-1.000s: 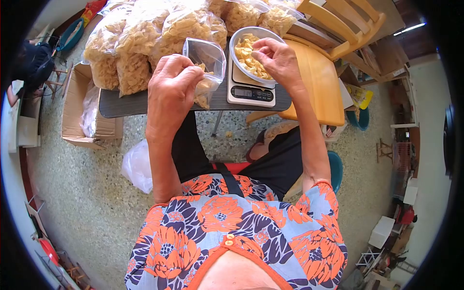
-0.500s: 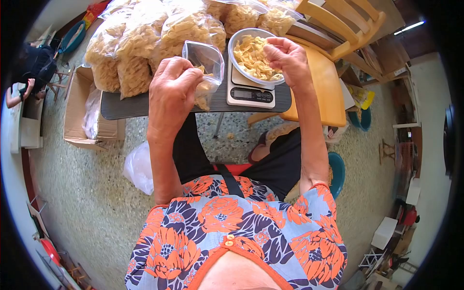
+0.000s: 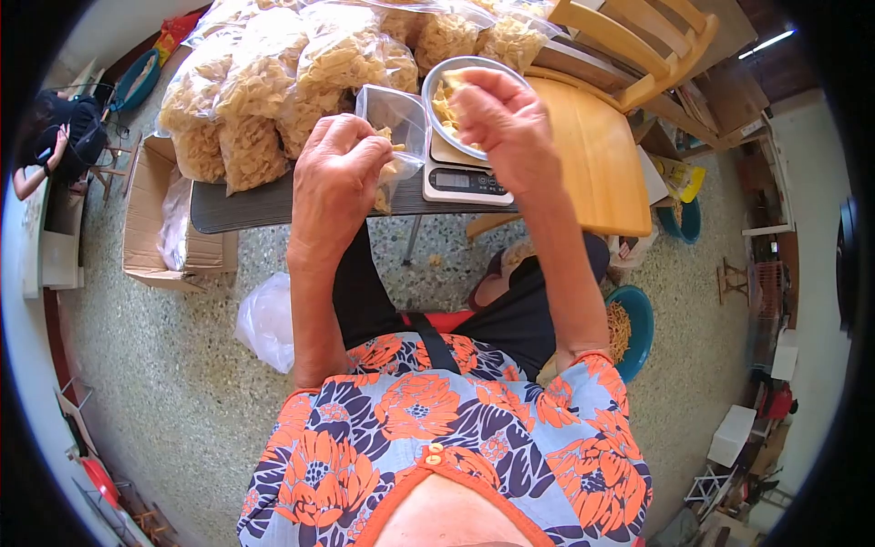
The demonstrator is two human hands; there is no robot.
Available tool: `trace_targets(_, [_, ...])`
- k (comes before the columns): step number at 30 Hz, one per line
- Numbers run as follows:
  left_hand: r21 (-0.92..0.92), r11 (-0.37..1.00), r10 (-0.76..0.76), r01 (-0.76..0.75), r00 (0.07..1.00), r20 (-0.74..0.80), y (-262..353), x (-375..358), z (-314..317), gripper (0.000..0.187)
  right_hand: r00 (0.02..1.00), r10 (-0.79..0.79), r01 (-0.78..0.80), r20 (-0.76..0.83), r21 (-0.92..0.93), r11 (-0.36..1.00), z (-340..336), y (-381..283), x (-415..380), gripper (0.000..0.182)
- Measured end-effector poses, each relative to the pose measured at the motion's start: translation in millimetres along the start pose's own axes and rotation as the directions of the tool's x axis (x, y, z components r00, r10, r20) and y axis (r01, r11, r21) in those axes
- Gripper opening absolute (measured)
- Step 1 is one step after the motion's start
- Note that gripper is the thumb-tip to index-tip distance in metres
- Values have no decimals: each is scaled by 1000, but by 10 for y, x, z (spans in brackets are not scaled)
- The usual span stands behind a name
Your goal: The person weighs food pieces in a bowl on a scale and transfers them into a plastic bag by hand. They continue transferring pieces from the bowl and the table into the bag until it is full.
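Observation:
My left hand (image 3: pixel 335 187) is closed on the edge of a clear plastic bag (image 3: pixel 401 118), which stands open at the top with some yellowish chips inside. Over the right side of a round plastic bowl (image 3: pixel 430 102), my right hand (image 3: pixel 510 128) has its fingers pinched around a pale chip. More chips (image 3: pixel 447 111) lie in the bowl, partly hidden by that hand. Under the bowl is a white digital scale (image 3: pixel 463 185) on the dark table (image 3: pixel 260 211).
Filled bags (image 3: pixel 260 77) are piled along the table's back and left. A wooden chair (image 3: pixel 597 155) stands right, a cardboard box (image 3: pixel 150 214) left. A teal basin (image 3: pixel 643 333) and a white plastic bag (image 3: pixel 266 319) are on the floor. Another person (image 3: pixel 68 137) is far left.
My right hand has moved left across the bowl, toward the bag, and a chip now shows at its fingertips. My left hand and the bag have shifted slightly right.

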State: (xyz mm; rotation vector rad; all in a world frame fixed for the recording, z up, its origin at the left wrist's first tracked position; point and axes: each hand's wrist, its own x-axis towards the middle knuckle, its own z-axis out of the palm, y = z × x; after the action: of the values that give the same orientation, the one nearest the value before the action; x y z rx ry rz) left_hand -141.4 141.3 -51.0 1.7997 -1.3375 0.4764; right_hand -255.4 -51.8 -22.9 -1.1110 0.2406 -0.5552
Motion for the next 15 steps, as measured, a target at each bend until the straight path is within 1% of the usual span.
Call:
trace_targets(1, [-1, 1000, 1, -1, 1000, 0, 8, 3, 0, 13, 997, -26, 40, 66, -223, 974, 110, 47, -13, 24])
trace_targets(2, [6, 1000, -4, 4, 1000, -8, 22, 4, -5, 12, 990, -37, 93, 136, -430, 898, 187, 90, -18, 23])
trace_targets(3, [12, 1000, -8, 8, 1000, -15, 39, 3, -16, 11, 990, -39, 94, 135, -430, 898, 232, 138, -21, 23])
trace_targets(4, [12, 1000, -6, 6, 1000, -14, 47, -1, -38, 11, 974, -133, 217, 186, -568, 794, 260, 193, -21, 19])
trace_targets(5, [15, 1000, -15, 15, 1000, -12, 49, -7, -66, 12, 944, -212, 328, 251, -682, 653, 269, 218, -19, 16])
trace_targets(6, [18, 999, -27, 27, 1000, -9, 46, -9, -86, 13, 945, -211, 327, 251, -683, 653, 256, 188, -16, 16])
trace_targets(8, [-6, 999, -42, 41, 999, -20, 15, -17, -105, 13, 938, -330, 319, 105, -636, 703, 158, 83, -4, 15])
trace_targets(9, [-27, 998, -52, 51, 998, -32, -6, -27, -112, 13, 919, -388, 343, 74, -635, 692, 23, 58, 44, 12])
trace_targets(10, [-29, 998, -57, 56, 998, -32, -32, -39, -116, 13, 934, -355, 275, 27, -687, 672, -55, -43, 54, 13])
trace_targets(12, [-25, 999, -44, 43, 998, -38, -64, -49, -100, 13, 908, -397, 289, 132, -885, 366, -468, -57, 184, 15])
trace_targets(13, [-30, 999, -47, 46, 998, -42, -67, -51, -92, 13, 909, -395, 288, 135, -887, 361, -579, -94, 207, 15])
trace_targets(15, [-38, 998, -53, 51, 998, -39, -66, -55, -83, 13, 904, -301, 337, 304, -939, 66, -706, -139, 227, 22])
